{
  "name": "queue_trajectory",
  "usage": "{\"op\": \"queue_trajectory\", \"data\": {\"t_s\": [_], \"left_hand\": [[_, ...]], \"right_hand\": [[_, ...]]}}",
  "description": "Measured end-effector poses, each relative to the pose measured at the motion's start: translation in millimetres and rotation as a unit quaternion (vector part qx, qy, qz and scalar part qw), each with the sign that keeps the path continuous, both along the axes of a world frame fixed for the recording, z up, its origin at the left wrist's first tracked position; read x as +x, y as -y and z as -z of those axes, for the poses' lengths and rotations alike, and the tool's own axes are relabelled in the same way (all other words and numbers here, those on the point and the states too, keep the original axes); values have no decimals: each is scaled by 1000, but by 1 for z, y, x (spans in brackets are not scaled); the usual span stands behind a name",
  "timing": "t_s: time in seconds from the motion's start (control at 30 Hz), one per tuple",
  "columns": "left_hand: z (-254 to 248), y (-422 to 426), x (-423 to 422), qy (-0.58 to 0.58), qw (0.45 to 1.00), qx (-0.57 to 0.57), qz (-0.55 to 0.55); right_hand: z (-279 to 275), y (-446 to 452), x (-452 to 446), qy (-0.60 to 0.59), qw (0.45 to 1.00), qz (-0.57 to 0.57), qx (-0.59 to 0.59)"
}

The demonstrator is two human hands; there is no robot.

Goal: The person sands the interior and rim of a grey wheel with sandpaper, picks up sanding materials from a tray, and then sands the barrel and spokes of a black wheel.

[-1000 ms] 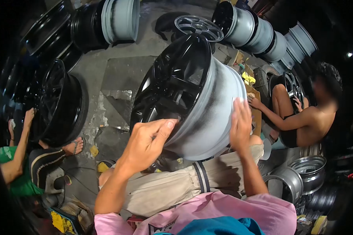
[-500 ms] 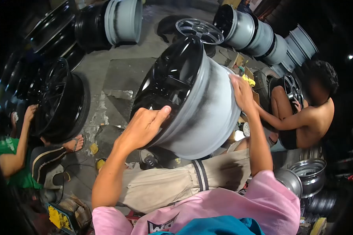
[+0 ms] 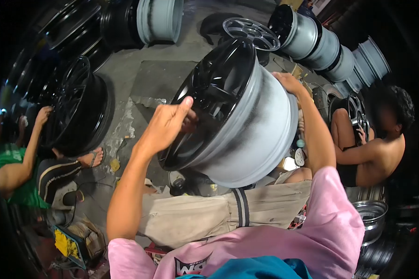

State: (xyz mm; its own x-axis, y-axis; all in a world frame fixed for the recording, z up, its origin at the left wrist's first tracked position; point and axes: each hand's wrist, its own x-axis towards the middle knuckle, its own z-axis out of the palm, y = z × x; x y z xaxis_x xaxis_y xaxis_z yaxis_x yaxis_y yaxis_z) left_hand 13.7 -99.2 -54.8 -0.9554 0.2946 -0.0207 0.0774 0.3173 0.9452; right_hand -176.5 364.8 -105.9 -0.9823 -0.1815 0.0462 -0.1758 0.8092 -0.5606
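Observation:
A large wheel rim (image 3: 260,125) stands tilted in front of my lap, its spoked face glossy black and its barrel pale grey with dark overspray. My left hand (image 3: 167,123) is at the black face, thumb up and fingers bent in toward the spokes. Those fingertips are partly hidden and dim against the gloss. My right hand (image 3: 288,83) curls over the far edge of the barrel, its fingers mostly out of sight behind the lip.
At left, a person in green (image 3: 21,174) handles a black wheel rim (image 3: 77,109). A bare-backed person (image 3: 377,153) sits at right with a spoked rim (image 3: 356,114). Grey barrels (image 3: 328,51) line the upper right; a silver spoked rim (image 3: 251,33) lies beyond mine. A yellow-filled box (image 3: 67,244) sits lower left.
My left hand has moved up and inward over the black face. My right hand has shifted up along the barrel's far edge. The whole view has shifted slightly rightward.

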Motion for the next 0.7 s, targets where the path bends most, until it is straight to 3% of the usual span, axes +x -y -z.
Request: {"op": "queue_trajectory", "data": {"t_s": [0.07,0.2,0.27,0.33,0.4,0.6,0.63,0.67,0.7], "left_hand": [[3,3,-10,-3,999,24,-24],[33,16,-35,6,997,40,-69],[55,26,-49,31,995,30,-86],[71,31,-58,30,995,26,-88],[84,37,-63,69,992,8,-105],[133,47,-86,83,993,-17,-77],[137,50,-89,62,994,-42,-73],[140,52,-91,64,994,-42,-75],[141,53,-90,72,993,-36,-82]], "right_hand": [[8,3,-21,88,996,15,31],[-18,15,25,38,996,43,63],[-44,38,98,-30,968,127,215],[-40,49,172,-187,965,91,162],[-32,78,241,-301,909,122,260],[-21,136,383,-211,934,125,258],[-13,131,399,-93,982,163,6],[-10,123,406,31,950,187,-246],[-20,113,408,33,951,187,-245]]}}
